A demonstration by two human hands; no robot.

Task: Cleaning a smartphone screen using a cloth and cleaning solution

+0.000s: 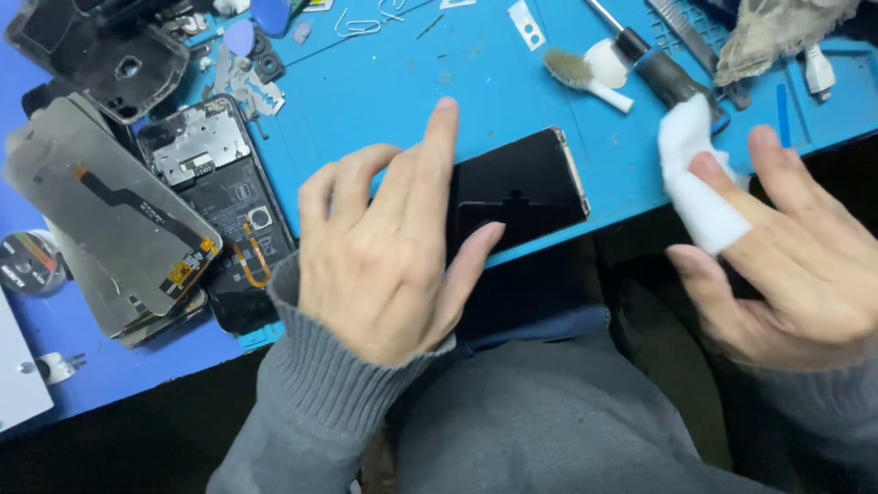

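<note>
At the centre of the frame the left hand lies spread over a black glossy rectangular phone, fingers loosely open and flat rather than curled, the thumb pressed against the near face and the forefinger running along the far edge; this looks like a steadying hold that pins the phone at the near edge of the blue rubber work mat, where it partly overhangs the lap. At the right edge the right hand is half open, with a folded white wipe wrapped over and pinched around one finger, seemingly so that the fingertip can rub through it; it hovers apart from the phone. Just beyond it, in the upper right, lie a small white-handled brush and a black-handled screwdriver, within easy reach. On the left side of the frame an opened phone body with bare circuit board and battery lies beside a detached grey screen panel with an orange flex cable, set out of the way.
</note>
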